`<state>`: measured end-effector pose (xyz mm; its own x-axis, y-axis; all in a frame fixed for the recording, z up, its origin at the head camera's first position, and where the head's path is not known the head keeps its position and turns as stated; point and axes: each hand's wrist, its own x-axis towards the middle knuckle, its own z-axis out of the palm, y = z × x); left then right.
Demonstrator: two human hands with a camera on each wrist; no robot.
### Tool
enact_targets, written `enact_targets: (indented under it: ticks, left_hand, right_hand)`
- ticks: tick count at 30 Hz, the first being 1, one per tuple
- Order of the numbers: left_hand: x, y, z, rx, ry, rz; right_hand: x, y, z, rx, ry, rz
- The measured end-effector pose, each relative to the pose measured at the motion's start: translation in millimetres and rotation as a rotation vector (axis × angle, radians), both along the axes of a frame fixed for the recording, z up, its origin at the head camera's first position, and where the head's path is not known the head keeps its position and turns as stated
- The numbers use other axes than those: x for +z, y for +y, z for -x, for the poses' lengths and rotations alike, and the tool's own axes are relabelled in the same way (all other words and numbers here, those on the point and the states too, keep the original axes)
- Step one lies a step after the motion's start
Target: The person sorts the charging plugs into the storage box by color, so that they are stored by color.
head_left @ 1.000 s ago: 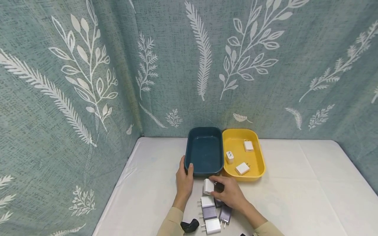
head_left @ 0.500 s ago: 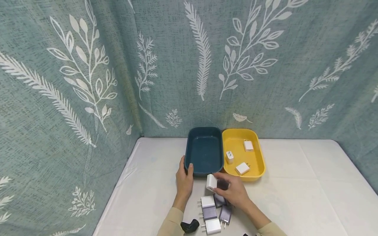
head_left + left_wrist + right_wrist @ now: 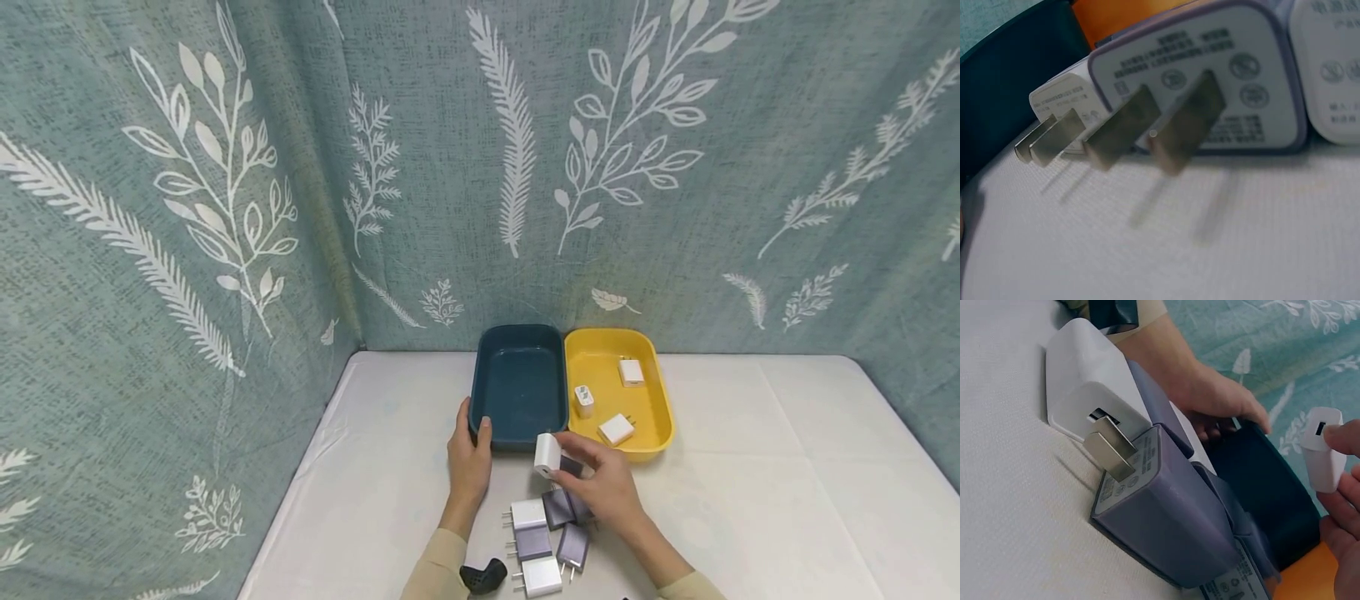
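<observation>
My right hand point(image 3: 603, 483) pinches a white charger plug point(image 3: 547, 455) between thumb and fingers, just in front of the two trays. In the right wrist view, the thumb lies near the USB port of that white charger plug point(image 3: 1324, 450). My left hand point(image 3: 470, 462) grips the front left corner of the dark blue tray point(image 3: 519, 392), thumb at the rim. Below the hands lie white charger plugs point(image 3: 542, 577) and grey-purple charger plugs point(image 3: 533, 543) close together, some prongs pointing left. A grey-purple plug's label and prongs point(image 3: 1191, 125) fill the left wrist view.
The yellow tray point(image 3: 600, 354) stands right against the blue one and holds 3 white charger plugs point(image 3: 631, 372). A black object point(image 3: 483, 576) lies beside the left forearm. White cloth point(image 3: 765, 467) covers the table, and a patterned curtain point(image 3: 420, 208) hangs behind.
My right hand has raised the white charger plug away from the group and shifted it right, towards the trays. More of the grey-purple plugs shows beneath. The left hand has stayed put.
</observation>
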<state>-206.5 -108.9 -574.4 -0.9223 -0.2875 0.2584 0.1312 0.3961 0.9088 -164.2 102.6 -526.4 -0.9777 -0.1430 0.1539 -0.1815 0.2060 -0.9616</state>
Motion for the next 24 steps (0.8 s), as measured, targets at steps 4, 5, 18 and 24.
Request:
enact_targets:
  ticks: [4, 5, 18, 24]
  left_hand:
    - [1.1, 0.3, -0.8, -0.004, 0.015, 0.008]
    - [1.3, 0.4, -0.9, -0.005, 0.018, 0.009]
    - [1.3, 0.1, -0.8, -0.016, 0.011, 0.002]
    - [2.1, -0.1, -1.2, -0.021, -0.006, -0.002]
  right_hand:
    - [-0.4, 3, 0.4, -0.015, -0.031, 0.066]
    - [-0.6, 3, 0.6, -0.016, -0.031, 0.081]
    - [4.8, 11, -0.3, -0.072, 0.018, 0.140]
    - [6.2, 16, 2.9, -0.091, 0.025, 0.151]
